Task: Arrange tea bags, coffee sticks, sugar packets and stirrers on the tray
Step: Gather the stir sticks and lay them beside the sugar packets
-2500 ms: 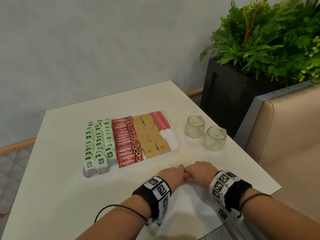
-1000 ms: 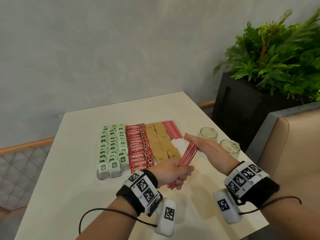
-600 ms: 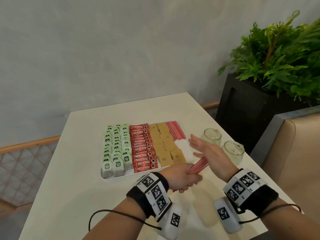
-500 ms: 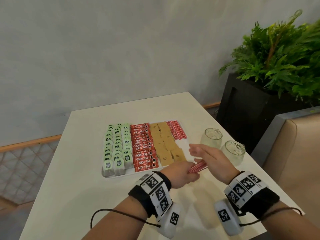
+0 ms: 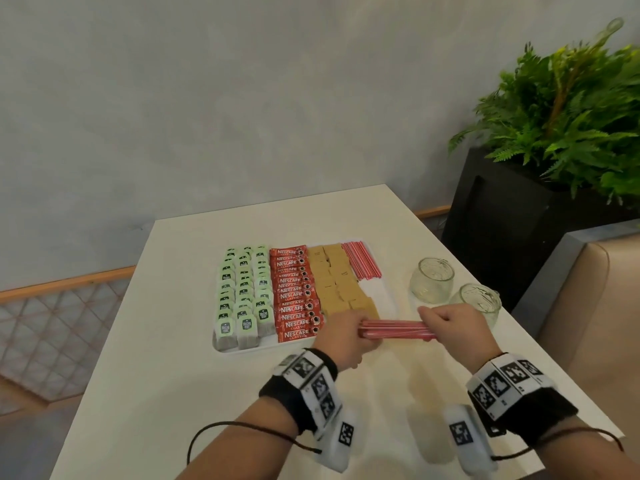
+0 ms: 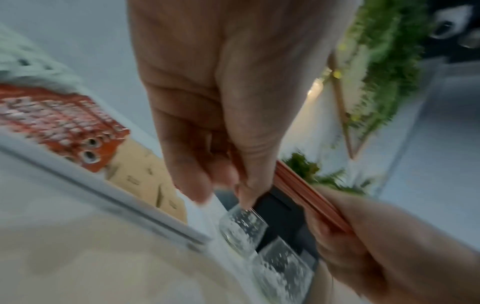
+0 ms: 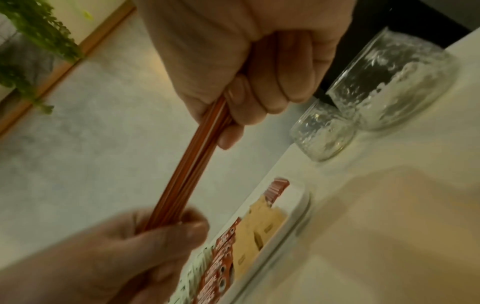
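Stirrers: swung level since earlier, left hand and right hand each gripping an end; square ends, then lay in tray near-right gap.

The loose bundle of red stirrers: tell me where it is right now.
In the head view the bundle of red stirrers lies level between the left hand and right hand, above the tray near edge.

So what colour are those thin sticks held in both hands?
The stirrers are red with thin white stripes, clearest in the head view.
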Demonstrator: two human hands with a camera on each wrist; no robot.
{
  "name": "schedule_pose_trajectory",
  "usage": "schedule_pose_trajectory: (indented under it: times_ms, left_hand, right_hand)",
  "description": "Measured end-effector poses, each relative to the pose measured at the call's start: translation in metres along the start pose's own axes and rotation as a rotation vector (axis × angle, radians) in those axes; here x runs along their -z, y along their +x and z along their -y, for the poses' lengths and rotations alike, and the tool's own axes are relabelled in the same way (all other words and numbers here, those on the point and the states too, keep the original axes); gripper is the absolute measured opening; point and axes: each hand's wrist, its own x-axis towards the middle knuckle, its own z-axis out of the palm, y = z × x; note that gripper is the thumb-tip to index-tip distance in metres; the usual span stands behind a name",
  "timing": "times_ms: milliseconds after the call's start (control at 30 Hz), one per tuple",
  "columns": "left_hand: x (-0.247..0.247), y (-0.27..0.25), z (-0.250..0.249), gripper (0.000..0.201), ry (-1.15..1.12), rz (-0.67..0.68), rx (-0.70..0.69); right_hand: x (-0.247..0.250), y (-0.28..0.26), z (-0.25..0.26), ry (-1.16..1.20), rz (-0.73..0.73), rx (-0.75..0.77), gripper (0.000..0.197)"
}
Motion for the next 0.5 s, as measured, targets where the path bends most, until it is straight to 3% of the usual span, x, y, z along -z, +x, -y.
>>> schedule_pose_trajectory:
  times_ms: [100, 300, 400, 500]
  left_hand:
    - [0.008, 0.004, 0.009, 0.018, -0.578, -0.021, 0.255]
    - [-0.005, 0.012, -0.025, 0.033, -1.053, -0.099, 0.355]
    - [-0.015, 0.013, -0.024, 0.031, -0.840, -0.077, 0.275]
    - [-0.010, 0.010, -0.011, 0.047, -0.256, 0.096, 0.002]
  right_hand:
    - [0.009, 0.004, -0.002, -0.031, -0.023, -0.011, 0.046]
    - [-0.010, 0.005, 0.004, 0.011, -0.064, 0.040, 0.053]
    - [-0.013, 0.007, 0.008, 0.059, -0.088, 0.037, 0.055]
    - [-0.004, 0.013, 0.005, -0.033, -0.015, 0.079, 0.052]
